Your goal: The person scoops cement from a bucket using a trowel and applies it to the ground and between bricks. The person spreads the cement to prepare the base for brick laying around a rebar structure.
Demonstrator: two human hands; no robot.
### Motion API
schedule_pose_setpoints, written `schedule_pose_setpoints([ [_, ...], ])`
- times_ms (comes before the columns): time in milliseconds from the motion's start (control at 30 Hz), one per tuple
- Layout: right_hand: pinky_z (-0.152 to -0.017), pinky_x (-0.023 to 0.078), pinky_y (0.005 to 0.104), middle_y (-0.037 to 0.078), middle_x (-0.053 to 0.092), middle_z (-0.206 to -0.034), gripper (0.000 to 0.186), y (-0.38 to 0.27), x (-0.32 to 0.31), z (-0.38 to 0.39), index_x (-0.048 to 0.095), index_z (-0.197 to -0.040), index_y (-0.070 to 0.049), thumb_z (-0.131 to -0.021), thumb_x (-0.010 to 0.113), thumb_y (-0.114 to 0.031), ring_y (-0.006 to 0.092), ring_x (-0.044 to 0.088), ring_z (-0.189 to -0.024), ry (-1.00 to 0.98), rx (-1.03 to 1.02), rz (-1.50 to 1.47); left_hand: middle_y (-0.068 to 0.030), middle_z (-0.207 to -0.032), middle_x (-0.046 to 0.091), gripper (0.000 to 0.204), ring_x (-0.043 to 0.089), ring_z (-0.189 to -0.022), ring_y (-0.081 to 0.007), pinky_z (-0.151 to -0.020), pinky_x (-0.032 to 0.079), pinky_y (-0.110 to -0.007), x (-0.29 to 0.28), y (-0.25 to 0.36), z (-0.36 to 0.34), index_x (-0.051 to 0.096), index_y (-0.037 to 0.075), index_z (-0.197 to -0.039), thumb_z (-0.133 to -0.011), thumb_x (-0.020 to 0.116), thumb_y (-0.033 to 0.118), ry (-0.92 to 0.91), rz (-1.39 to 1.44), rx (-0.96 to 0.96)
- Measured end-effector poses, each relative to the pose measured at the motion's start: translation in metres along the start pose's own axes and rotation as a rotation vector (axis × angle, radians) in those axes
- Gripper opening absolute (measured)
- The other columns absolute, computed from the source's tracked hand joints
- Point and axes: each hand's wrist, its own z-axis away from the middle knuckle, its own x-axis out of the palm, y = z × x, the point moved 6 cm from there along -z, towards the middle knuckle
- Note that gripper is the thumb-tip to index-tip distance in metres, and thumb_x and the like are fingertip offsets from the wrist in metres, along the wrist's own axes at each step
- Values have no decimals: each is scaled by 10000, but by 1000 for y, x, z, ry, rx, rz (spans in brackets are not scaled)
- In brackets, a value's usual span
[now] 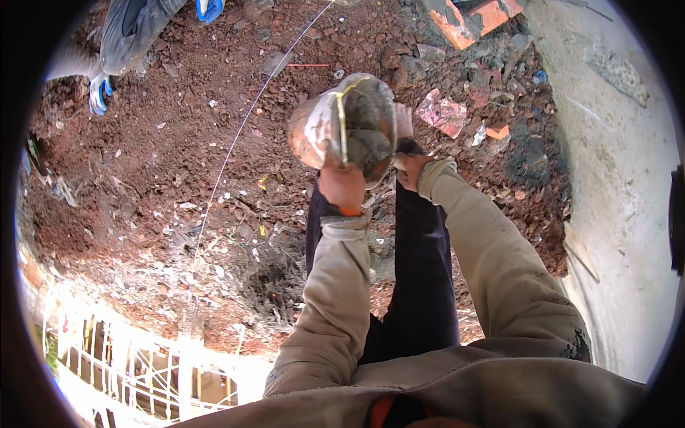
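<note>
A battered bucket point(308, 128), orange and whitish with grime, hangs tilted over the dirt, its dark, dirty inside showing and a yellowish handle across it. My left hand point(341, 185) is closed on it at the near side, by the handle. My right hand point(412, 170) is at its right edge with fingers curled round it, partly hidden. My legs in dark trousers point(421, 278) stand beneath my arms.
Another person in grey clothing point(132, 32), with blue-and-white gloves, is at the upper left. A taut string point(249, 107) crosses rubble-strewn soil point(164, 157). Broken bricks point(492, 16) lie top right. A concrete wall point(614, 200) runs down the right; white railings point(143, 364) show lower left.
</note>
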Motion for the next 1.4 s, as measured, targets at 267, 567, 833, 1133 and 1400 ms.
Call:
schedule_pose_setpoints([
  [267, -826, 492, 541, 196, 509, -1157, 578, -64, -30, -27, 466, -1338, -86, -781, 608, -142, 379, 599, -1056, 172, -347, 355, -158, -822, 678, 337, 650, -753, -238, -723, 501, -365, -42, -56, -8, 653, 12, -1061, -734, 572, 30, 253, 430, 66],
  [567, -776, 518, 547, 283, 593, -1074, 487, -115, -134, -114, 437, -1230, -40, -810, 653, -156, 450, 652, -915, 202, -238, 629, -216, -867, 658, 535, 672, -791, -356, -711, 516, -414, 10, -109, -41, 615, 38, -1243, -714, 654, 111, 408, 481, -100],
  [833, -823, 512, 531, 310, 651, -939, 438, -128, 18, -70, 419, -1197, 27, -837, 569, -173, 470, 654, -862, -241, -299, 605, 10, -625, 566, 72, 490, -527, -60, -481, 413, -261, -3, -199, -66, 636, 1, -785, -776, 587, 53, 395, 860, -159],
  [1133, -825, 530, 459, 275, 650, -967, 392, -101, -43, -180, 546, -1125, -7, -786, 656, -169, 420, 636, -961, 63, -382, 281, 28, -713, 580, 380, 492, -673, -68, -615, 428, -248, 5, -188, -53, 690, -68, -1022, -882, 714, 286, 541, 1133, -179],
  [1400, -464, 487, 358, 146, 599, -722, 362, -113, 48, -136, 515, -1087, 32, -779, 620, -128, 206, 577, -448, -558, -567, 65, 14, -772, 604, 428, 493, -741, -83, -694, 429, -239, 8, -224, -59, 702, -77, -967, -891, 705, 345, 814, 1187, -282],
])
